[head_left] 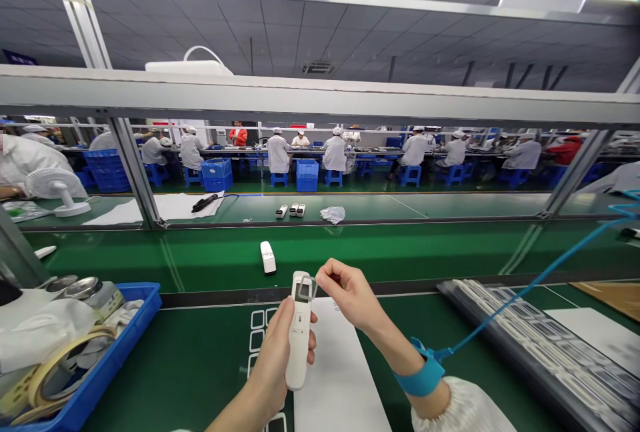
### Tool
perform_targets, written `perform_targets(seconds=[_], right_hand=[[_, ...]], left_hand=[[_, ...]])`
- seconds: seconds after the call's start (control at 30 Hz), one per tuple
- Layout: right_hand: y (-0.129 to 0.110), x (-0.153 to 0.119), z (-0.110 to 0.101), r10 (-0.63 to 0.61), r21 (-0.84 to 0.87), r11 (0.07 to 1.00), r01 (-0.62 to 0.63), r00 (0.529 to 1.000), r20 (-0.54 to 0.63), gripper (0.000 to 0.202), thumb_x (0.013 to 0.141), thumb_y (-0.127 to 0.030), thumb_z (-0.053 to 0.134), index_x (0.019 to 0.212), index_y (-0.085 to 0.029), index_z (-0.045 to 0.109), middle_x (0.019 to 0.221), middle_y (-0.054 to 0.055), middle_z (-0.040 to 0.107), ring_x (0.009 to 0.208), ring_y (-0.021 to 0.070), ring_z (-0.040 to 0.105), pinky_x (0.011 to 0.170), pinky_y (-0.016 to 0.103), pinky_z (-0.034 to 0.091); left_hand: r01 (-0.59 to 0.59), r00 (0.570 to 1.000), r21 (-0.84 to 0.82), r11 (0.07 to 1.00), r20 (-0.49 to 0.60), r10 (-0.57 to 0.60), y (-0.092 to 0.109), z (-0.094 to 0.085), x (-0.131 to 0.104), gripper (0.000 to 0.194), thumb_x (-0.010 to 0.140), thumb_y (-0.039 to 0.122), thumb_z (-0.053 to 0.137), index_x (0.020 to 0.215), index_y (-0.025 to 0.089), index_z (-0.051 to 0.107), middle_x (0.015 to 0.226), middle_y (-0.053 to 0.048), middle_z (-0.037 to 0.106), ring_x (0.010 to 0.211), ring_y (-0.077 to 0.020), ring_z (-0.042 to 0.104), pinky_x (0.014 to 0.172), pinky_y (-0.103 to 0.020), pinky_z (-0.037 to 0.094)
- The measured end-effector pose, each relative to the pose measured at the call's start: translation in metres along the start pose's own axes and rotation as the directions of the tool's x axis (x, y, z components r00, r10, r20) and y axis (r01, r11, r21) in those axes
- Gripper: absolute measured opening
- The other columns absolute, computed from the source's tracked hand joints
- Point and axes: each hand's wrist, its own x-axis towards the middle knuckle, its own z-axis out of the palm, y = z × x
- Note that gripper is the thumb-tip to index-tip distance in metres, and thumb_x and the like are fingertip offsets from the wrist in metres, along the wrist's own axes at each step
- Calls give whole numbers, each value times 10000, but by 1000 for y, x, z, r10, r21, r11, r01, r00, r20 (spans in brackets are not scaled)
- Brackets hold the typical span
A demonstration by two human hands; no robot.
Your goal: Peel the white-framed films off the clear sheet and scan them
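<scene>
left hand (280, 342) wraps white device (299, 345) above bench (190, 365); right hand (347, 291) pinches what may be a thin frame (315, 290) at its display (303, 291). step: likely frame fitting; next calls for square alignment.

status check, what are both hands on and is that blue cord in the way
Left hand gripping white handheld device, screen end up. Right hand pinching thin frame at the screen. Blue cord off right, clear of device.
</scene>
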Motion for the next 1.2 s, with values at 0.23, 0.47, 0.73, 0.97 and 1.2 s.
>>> perform_targets(seconds=[0.23, 0.47, 0.73, 0.97, 1.2], right_hand=[[-3, -3, 4, 20, -17, 1000, -19, 999, 43, 243, 840, -349, 542, 670, -182, 492, 649, -23, 464, 593, 128, 388, 549, 253, 324], [2, -3, 5, 34, -26, 999, -32, 998, 59, 223, 854, -327, 530, 688, -181, 501, 653, -19, 481, 595, 134, 417, 546, 255, 337], [11, -13, 16, -458, -534, 734, 419, 886, 66, 239, 953, -151, 368, 823, -168, 567, 765, 32, 507, 696, 168, 443, 654, 318, 307], [23, -12, 7, -566, -601, 583, 546, 804, 182, 241, 934, -159, 388, 1043, -158, 603, 897, 88, 589, 757, 203, 493, 682, 354, 306], [97, 0, -39, -1, -372, 926, -64, 985, -172, 221, 784, -342, 489, 715, -167, 606, 635, 43, 588, 570, 185, 524, 534, 285, 409]], left_hand=[[6, 1000, 22, 1000, 7, -6, 1, 4, -2, 459, 815, 613, 503, 931, 172, 560, 792, -27, 574, 542, -98, 484, 501, -241, 403], [7, 1000, 34, 999, 13, -7, 0, 3, -3, 466, 834, 608, 474, 937, 161, 557, 759, -26, 576, 534, -98, 481, 507, -244, 397], [-14, 1000, 105, 994, -4, 14, 2, 1, -2, 519, 818, 673, 422, 843, 167, 537, 554, 11, 510, 460, -90, 418, 468, -216, 357], [-45, 999, 91, 995, 10, 44, 5, 1, -1, 558, 776, 715, 439, 825, 166, 528, 559, 12, 507, 442, -85, 411, 453, -214, 341], [-41, 999, 270, 962, 32, 34, -6, -2, 5, 418, 779, 600, 554, 787, 186, 499, 535, 49, 455, 469, -82, 379, 483, -204, 338]])
